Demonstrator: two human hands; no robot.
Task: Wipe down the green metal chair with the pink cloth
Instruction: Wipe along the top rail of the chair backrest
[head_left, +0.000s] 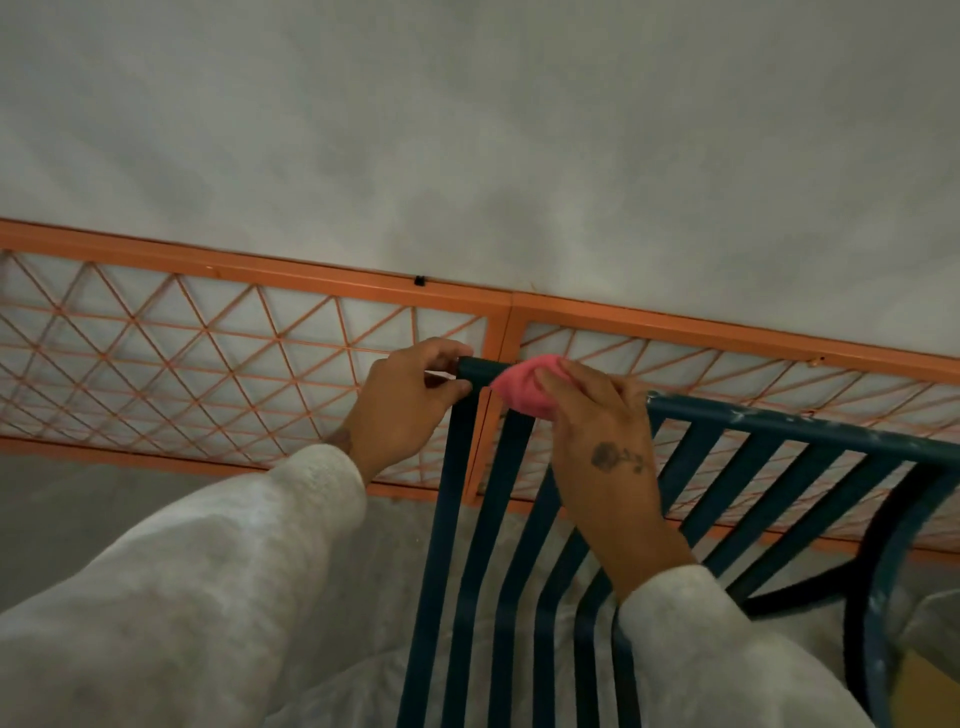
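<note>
The green metal chair (779, 423) fills the lower right, its slatted back running from a round top rail down toward me. My left hand (402, 397) grips the left end of that top rail. Just to its right, my right hand (602, 428) presses the bunched pink cloth (519, 384) onto the rail. The cloth wraps over the rail and hides that stretch of it. Pale specks mark the rail further right. Both arms wear light grey sleeves.
An orange metal lattice fence (249, 358) runs across the view right behind the chair back, in front of a white wall (467, 130). The chair's curved armrest (878, 582) loops at the right edge. A pale floor sheet (363, 597) lies below.
</note>
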